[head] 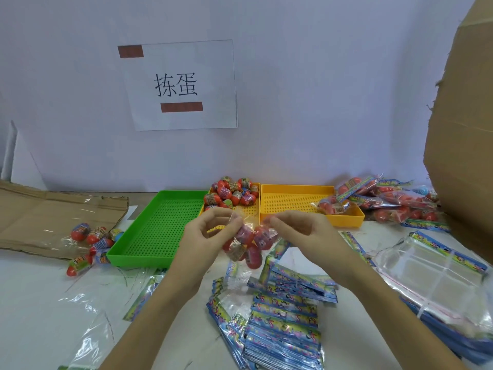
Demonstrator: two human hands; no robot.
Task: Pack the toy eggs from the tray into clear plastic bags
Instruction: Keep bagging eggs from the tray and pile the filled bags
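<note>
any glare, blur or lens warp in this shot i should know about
Head view: wide-angle warp bends the cardboard box at the right edge; glare streaks the clear bags on the table; the bag of eggs pinched between the left hand and right hand is slightly soft; lighting is even, shadows faint.

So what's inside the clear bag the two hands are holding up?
Toy eggs: the clear bag, pinched at its top by the left hand and right hand, shows several red and pink ones. An exact count isn't possible; they overlap and the plastic glares.
</note>
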